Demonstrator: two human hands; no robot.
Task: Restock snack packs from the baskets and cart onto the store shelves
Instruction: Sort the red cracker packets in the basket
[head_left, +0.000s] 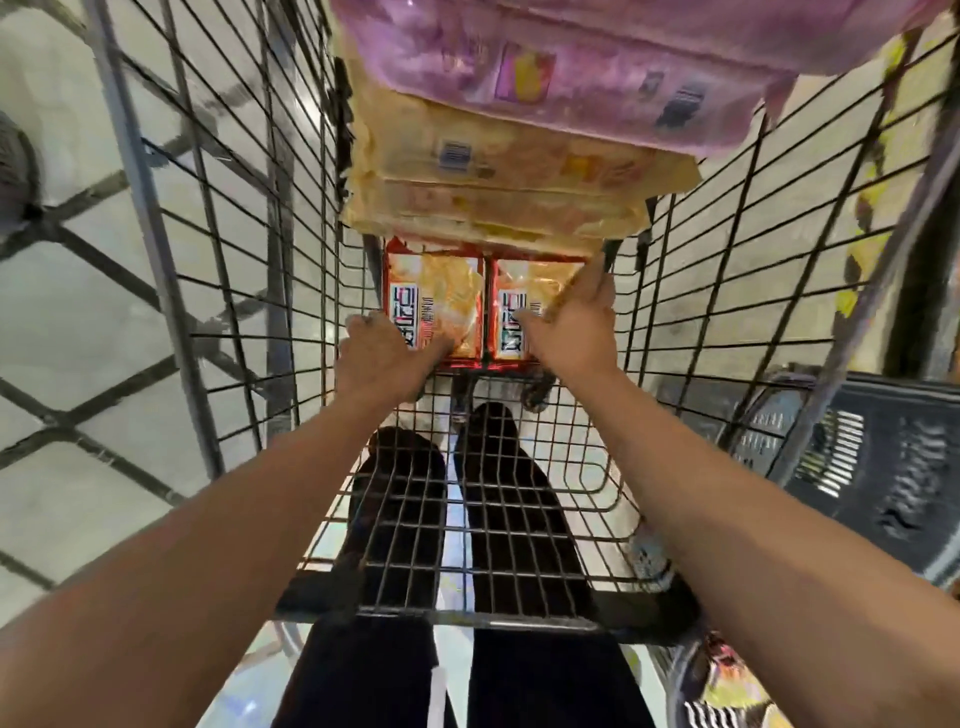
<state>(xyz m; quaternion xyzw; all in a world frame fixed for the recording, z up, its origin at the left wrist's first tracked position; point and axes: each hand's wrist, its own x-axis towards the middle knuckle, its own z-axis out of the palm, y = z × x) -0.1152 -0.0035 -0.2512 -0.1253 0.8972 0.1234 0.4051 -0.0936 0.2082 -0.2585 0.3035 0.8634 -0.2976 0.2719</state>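
I look down into a black wire cart (701, 322). On its bottom lie two orange-and-red snack packs side by side, the left pack (441, 296) and the right pack (524, 296). Above them is a stack of yellow packs (493, 171) with pink packs (597, 62) on top. My left hand (384, 358) grips the near left corner of the left pack. My right hand (571, 322) lies on the right pack, thumb on its face and fingers reaching along its right edge under the yellow stack.
A dark plastic basket (883, 467) stands on the floor to the right of the cart. Another basket with colourful packs (727, 691) shows at the bottom right. My dark trouser legs (467, 675) are under the cart's wire floor. Pale tiled floor (78, 338) lies to the left.
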